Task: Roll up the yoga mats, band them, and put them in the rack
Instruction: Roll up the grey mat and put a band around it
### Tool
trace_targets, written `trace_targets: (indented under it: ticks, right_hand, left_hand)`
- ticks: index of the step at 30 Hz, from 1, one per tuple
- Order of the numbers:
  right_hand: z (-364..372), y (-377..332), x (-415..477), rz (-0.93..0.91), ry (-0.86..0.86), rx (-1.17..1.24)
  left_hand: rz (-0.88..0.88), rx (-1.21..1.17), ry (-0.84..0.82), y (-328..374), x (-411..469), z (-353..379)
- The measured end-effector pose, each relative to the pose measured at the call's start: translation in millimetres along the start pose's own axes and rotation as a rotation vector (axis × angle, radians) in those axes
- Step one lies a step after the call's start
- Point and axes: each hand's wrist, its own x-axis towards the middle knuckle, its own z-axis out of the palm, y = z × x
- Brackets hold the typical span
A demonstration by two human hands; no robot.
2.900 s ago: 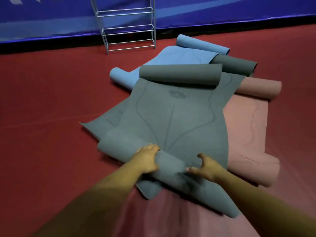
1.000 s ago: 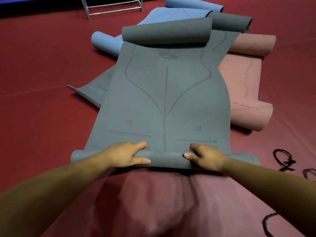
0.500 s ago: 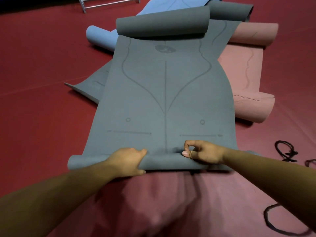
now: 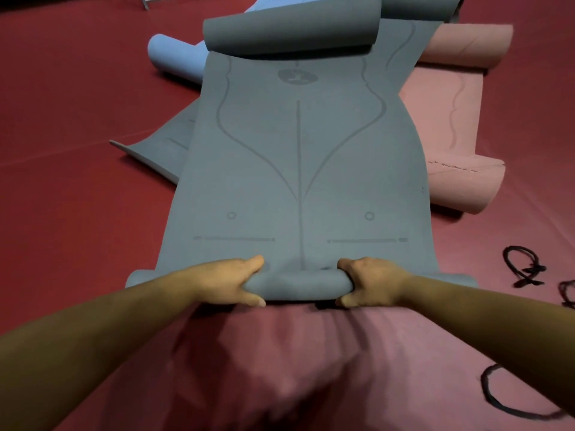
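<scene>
Nearest the camera, pink cloth (image 4: 280,368) lies bunched against the near end of the grey mat (image 4: 298,169). L hand (image 4: 227,283) and R hand (image 4: 370,283) both grasp that end, which is wound into a short roll (image 4: 298,284). Fingers curl over the top and thumbs tuck underneath, one hand each side of the mat's centre line. The mat runs flat away from the roll across the red floor (image 4: 77,197), printed w/ alignment lines, two small circles and a round logo. Its far end curls over loosely. To the mat's R, level w/ the hands, black bands (image 4: 525,269) lie looped on the floor. Another loop (image 4: 497,402) lies closer to the camera. Further back on the R, partly under the mat, a pink mat (image 4: 451,135) lies w/ both ends curled. A 2nd grey mat (image 4: 161,150) pokes out from under the L edge. By the mat's far L corner, a blue mat (image 4: 177,57) shows a rolled end. A bit of metal frame (image 4: 147,1) sits beyond, at the top edge.
</scene>
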Motion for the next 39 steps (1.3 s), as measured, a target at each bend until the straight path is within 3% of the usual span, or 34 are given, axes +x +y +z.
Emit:
trace_targets:
  ticks: [3,5,8,12,17,22,25,27,30,34,39]
  right_hand:
    - [-6.1,1.5,3.0,0.064,-0.007,0.119]
    - [-10.4,1.4,6.5,0.082,0.000,0.149]
    - [-14.5,-5.8,13.4,0.078,-0.043,0.105]
    - [-24.1,-3.3,17.3,0.053,-0.085,0.133]
    - [-6.6,-4.5,7.6,-0.048,0.242,-0.485]
    - [9.6,-5.7,9.8,0.076,0.065,-0.142]
    - [0.7,-7.2,8.4,0.071,-0.075,-0.044]
    - [1.7,-12.4,10.4,0.084,-0.165,-0.023]
    - [2.4,-19.1,20.6,0.133,-0.224,0.118]
    - [-0.3,-20.8,27.4,0.119,-0.349,0.252]
    - [-1.8,-16.4,22.6,0.124,-0.356,0.166]
  left_hand:
    - [0.023,0.458,0.341,-6.2,-4.3,17.2]
    - [-0.058,0.538,0.385,-0.7,-4.7,34.9]
    - [-0.167,0.440,0.255,1.2,1.4,42.2]
    - [-0.085,0.205,0.122,-10.6,4.7,17.5]
    - [-0.107,-0.036,0.024,-5.7,9.2,-2.2]
    - [-0.051,-0.181,-0.080,-0.3,11.4,-1.9]
    - [-0.024,-0.145,-0.132,-4.0,4.0,14.2]
    - [0.003,0.031,-0.052,-6.2,-2.7,31.4]
    - [-0.035,0.400,0.196,-0.6,-6.5,59.6]
    - [-0.032,0.206,0.186,4.0,-2.3,65.6]
    - [-0.023,-0.090,-0.097,-2.8,6.1,32.0]
